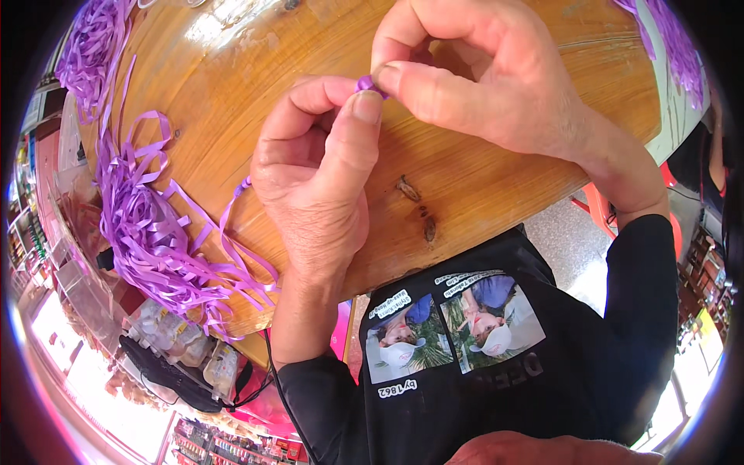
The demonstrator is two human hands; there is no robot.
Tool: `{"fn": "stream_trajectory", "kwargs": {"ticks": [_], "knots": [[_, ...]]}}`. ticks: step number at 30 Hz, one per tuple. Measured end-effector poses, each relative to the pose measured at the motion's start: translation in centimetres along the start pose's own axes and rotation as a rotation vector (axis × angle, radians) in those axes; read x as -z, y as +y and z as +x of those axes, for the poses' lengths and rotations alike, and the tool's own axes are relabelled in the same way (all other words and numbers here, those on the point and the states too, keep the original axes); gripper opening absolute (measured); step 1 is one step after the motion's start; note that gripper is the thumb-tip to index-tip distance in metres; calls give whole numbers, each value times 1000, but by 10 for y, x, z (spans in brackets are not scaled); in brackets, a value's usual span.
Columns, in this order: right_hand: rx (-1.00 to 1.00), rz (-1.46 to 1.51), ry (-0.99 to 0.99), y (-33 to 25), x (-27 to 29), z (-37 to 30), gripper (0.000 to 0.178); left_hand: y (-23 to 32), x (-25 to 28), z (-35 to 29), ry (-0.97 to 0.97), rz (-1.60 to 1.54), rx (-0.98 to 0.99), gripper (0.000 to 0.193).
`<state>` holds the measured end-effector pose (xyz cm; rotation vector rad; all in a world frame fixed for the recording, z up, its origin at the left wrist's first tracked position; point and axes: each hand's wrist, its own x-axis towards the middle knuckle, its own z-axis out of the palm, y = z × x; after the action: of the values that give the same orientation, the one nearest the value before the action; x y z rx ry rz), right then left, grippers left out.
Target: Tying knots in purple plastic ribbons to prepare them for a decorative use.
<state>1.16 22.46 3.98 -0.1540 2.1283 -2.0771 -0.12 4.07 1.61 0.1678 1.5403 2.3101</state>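
Over the wooden table, my left hand (314, 167) and my right hand (496, 85) meet at their fingertips. Thumb and forefinger of each are closed on a small loop or knot of purple ribbon (367, 84). Its finer shape is mostly hidden by the fingertips. A thin ribbon strand with a little knot (243, 184) shows beside my left hand's outer edge and trails down to the table's left side. There a loose, tangled heap of purple ribbon (147, 221) hangs over the edge.
The wooden table (480, 186) has dark knots and a curved edge. More purple ribbon lies in a bundle (93, 54) at the far left and another (674, 50) at the far right. Bagged goods (167, 329) sit below left. A red stool (601, 205) stands right.
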Motion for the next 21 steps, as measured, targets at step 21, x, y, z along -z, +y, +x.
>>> {"fn": "stream_trajectory", "kwargs": {"ticks": [21], "knots": [[98,-149,63,-15,1,-5,13,3,0,2,9,5,65,8]]}}
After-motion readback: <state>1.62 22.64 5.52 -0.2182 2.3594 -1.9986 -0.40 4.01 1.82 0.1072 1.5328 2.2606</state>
